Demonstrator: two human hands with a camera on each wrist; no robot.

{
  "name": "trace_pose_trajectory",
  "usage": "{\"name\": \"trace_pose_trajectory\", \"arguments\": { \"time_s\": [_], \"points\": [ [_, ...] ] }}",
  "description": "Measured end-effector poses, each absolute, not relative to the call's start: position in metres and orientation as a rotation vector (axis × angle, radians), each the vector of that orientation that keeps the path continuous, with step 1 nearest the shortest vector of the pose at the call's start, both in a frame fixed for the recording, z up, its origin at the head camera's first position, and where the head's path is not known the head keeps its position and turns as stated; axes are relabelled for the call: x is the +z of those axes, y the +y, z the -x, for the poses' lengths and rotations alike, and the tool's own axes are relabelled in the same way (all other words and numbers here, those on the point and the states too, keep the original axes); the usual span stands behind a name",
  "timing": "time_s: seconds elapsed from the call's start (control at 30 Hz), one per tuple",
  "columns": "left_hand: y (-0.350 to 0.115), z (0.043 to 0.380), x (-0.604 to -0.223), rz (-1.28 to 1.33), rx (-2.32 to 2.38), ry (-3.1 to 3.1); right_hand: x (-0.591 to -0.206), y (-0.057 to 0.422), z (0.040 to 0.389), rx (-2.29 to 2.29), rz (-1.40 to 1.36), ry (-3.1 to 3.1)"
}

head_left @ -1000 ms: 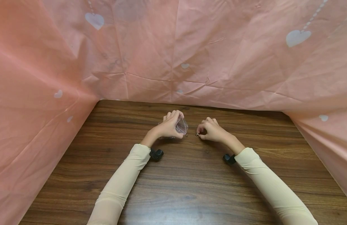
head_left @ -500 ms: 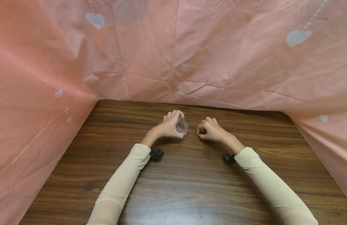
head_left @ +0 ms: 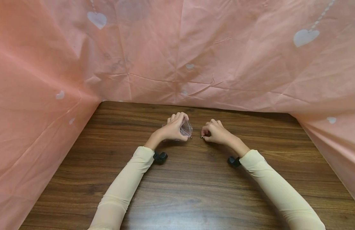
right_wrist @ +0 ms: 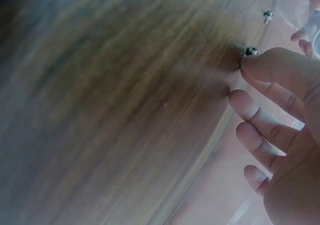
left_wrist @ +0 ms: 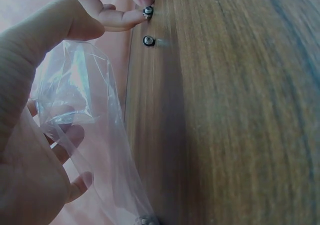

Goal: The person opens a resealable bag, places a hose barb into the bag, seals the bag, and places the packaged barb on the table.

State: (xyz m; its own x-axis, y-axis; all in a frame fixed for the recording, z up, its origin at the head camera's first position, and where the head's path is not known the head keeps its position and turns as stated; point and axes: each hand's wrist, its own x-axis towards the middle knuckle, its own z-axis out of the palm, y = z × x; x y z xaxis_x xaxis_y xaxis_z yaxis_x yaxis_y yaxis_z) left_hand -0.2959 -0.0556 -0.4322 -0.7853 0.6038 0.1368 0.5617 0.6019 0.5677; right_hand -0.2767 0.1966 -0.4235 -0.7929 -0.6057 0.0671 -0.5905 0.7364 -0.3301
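Observation:
My left hand [head_left: 172, 130] grips a clear plastic bag [head_left: 187, 128], its mouth spread between thumb and fingers and facing right. Down in the bag's lower end, in the left wrist view, lies a blurred clump of small metal bits [left_wrist: 146, 220]. Just outside the mouth, a small metal piece [left_wrist: 149, 41] with a dark ring sits on the table. To the right of it, my right hand [head_left: 219, 133] pinches a second small metal piece [right_wrist: 251, 51] between thumb and index finger, close to the tabletop. Both pieces are too small to name exactly.
The dark wood-grain table [head_left: 194, 179] runs back to a pink sheet [head_left: 154, 57] with white hearts, which also hangs at the left and right sides. Black wrist cameras [head_left: 160, 157] sit under both wrists.

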Motion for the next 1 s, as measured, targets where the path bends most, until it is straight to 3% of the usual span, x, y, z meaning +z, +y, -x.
{"name": "trace_pose_trajectory", "arguments": {
  "time_s": [1.0],
  "points": [
    [-0.0563, 0.2947, -0.4305, -1.006, 0.935, 2.773, -0.4236, 0.1996, 0.2761, -0.49, 0.951, 2.892]
  ]
}}
